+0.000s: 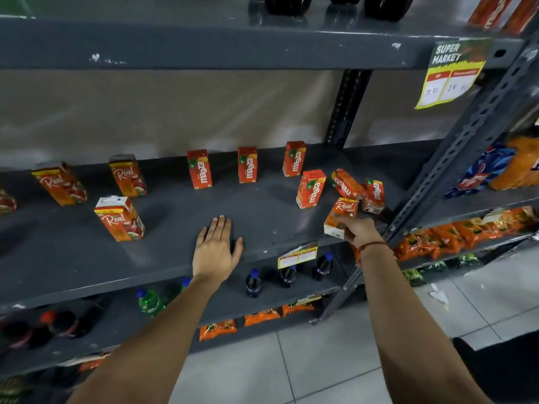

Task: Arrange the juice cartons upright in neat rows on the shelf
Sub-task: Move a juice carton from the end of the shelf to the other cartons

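Note:
On the grey shelf (262,211), three red Maaza cartons (247,165) stand upright in a back row, and a fourth Maaza carton (310,188) stands in front of them on the right. Two more Maaza cartons (348,185) lean in a jumble at the far right. Several Real cartons (120,218) stand on the left half. My right hand (360,227) grips a tilted Real carton (339,218) near the front right edge. Palm down, my left hand (217,247) rests flat on the shelf at the front middle, holding nothing.
A slanted steel upright (455,158) bounds the shelf on the right. The shelf above (233,45) carries dark bottles and a price tag (449,74). Bottles (253,282) and orange snack packs (217,329) fill the lower shelves. More snack packs (466,231) lie on the neighbouring rack.

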